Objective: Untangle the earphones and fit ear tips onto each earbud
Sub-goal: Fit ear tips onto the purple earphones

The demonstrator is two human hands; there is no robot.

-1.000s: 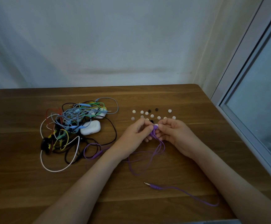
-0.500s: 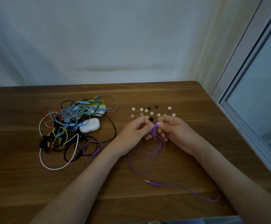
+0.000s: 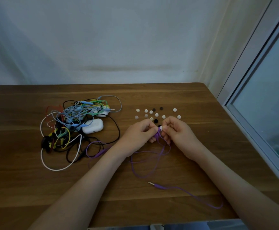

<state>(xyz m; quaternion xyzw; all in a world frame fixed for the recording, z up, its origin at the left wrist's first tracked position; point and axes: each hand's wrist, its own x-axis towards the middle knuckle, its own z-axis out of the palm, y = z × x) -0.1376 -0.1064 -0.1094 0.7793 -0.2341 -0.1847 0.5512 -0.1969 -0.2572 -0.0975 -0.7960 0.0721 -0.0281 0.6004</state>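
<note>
Both hands point(image 3: 158, 131) stay pinched on the purple earbud point(image 3: 158, 133), white ear tip point(image 3: 161, 128) seemingly pressed closer

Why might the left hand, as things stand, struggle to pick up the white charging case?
Probably not freely: the left hand is pinching the purple earbud, and tangled cables lie against the white charging case.

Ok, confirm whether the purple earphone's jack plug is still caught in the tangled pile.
No, the purple jack plug lies alone on the table, well clear of the tangled pile.
</note>
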